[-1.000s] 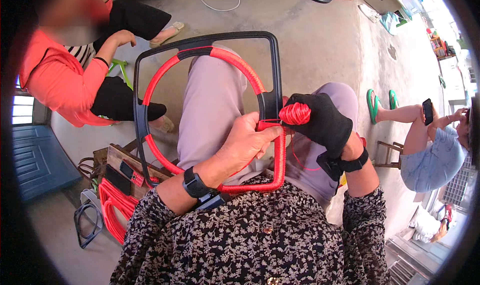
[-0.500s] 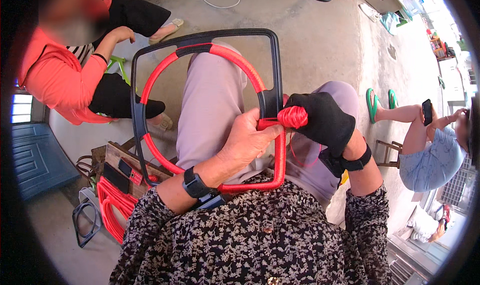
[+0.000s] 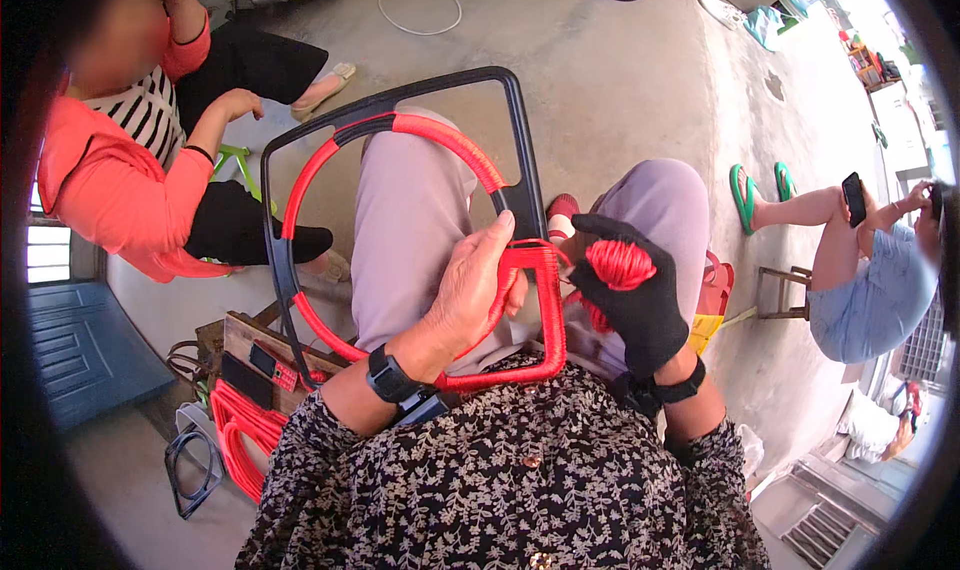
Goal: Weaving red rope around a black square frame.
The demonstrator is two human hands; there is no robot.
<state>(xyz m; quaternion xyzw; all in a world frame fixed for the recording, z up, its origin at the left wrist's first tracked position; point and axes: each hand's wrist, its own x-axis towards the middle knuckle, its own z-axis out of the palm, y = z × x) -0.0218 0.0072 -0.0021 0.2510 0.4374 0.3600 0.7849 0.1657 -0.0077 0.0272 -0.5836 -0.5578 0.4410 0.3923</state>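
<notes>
Curled round a ball of red cord (image 3: pixel 618 263), the black-gloved right hand (image 3: pixel 638 305) sits just beside the near right corner of a black frame (image 3: pixel 523 140), with a strand running from ball to frame. Bare, the left hand (image 3: pixel 465 288) grips that frame by its red-wound inner part, thumb along the side. Shaped as a rounded square with a ring inside, the frame is tilted over the lap, close to the floral top (image 3: pixel 500 460) and above the pale trousers (image 3: pixel 405 210); red cord covers its near right corner and stretches of the ring. To the left, a wooden board (image 3: pixel 265 334) bears a red-and-black keypad phone (image 3: pixel 280 372), with a red cord bundle (image 3: pixel 235 425) beside it. Farther off, a person in a coral jacket (image 3: pixel 125 200) sits at left; at right, a person in light blue (image 3: pixel 870 305) holds a dark phone (image 3: pixel 853 198), wearing green flip-flops (image 3: pixel 742 200)
</notes>
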